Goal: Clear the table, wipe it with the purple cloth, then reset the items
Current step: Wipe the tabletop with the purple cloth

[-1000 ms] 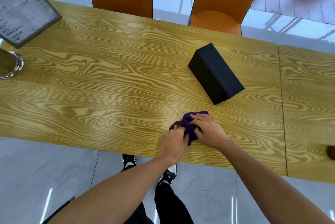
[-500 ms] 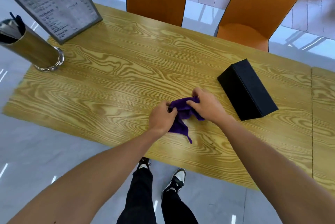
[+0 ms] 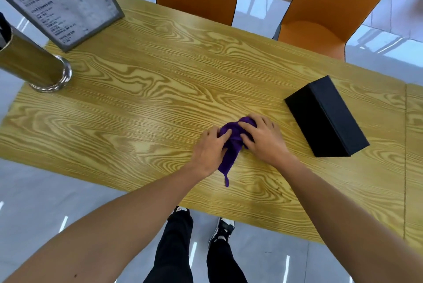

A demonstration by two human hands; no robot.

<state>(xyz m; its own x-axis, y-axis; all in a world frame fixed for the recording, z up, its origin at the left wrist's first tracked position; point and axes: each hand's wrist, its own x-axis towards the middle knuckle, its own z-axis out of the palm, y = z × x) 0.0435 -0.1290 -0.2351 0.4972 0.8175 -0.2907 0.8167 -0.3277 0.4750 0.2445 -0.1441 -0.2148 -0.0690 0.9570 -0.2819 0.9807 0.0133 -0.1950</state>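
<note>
Purple cloth now lower, between both hands' grip.

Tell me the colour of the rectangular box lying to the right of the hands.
Black. The rectangular matte box shows clearly in the head view, lying on the wood-grain table.

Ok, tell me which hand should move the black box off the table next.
Right, probably. The right hand lies beside the black box, while the left hand sits farther away across the purple cloth.
</note>
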